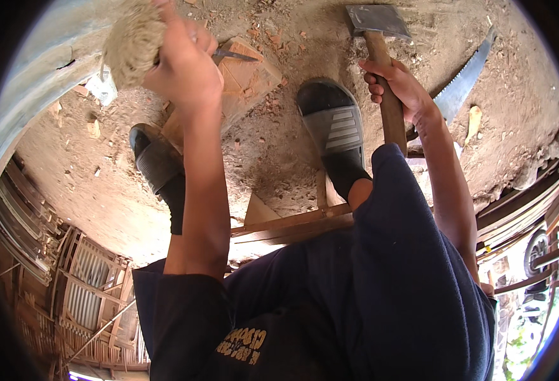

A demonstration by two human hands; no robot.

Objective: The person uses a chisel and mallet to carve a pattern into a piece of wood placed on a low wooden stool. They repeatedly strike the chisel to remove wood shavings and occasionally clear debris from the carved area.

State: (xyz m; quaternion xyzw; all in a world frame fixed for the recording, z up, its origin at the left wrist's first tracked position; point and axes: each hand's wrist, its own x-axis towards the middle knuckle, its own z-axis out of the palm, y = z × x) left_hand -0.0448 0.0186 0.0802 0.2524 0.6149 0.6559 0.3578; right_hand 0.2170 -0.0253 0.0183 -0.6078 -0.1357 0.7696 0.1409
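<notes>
My left hand (189, 66), at the upper left, is closed around a rounded, rough beige lump (133, 44) that looks fibrous and slightly blurred. A thin dark blade (236, 55) shows just right of that hand; whether the hand also holds it I cannot tell. Below the blade, a reddish-brown wood block (248, 79) lies on the ground. At the upper right my right hand (397, 86) wraps its fingers round the wooden handle of an adze-like tool (392, 120). The tool's broad, flat metal head is at the far end, and the handle's near end reaches my knee.
A handsaw (464, 79) lies on the dirt floor (273, 165) at the right, beside a pale wood piece (474, 124). Wood chips are scattered around my sandalled feet (333, 120). Grey metal sheeting (44, 57) stands at the left. A wooden plank (292, 223) crosses beneath me.
</notes>
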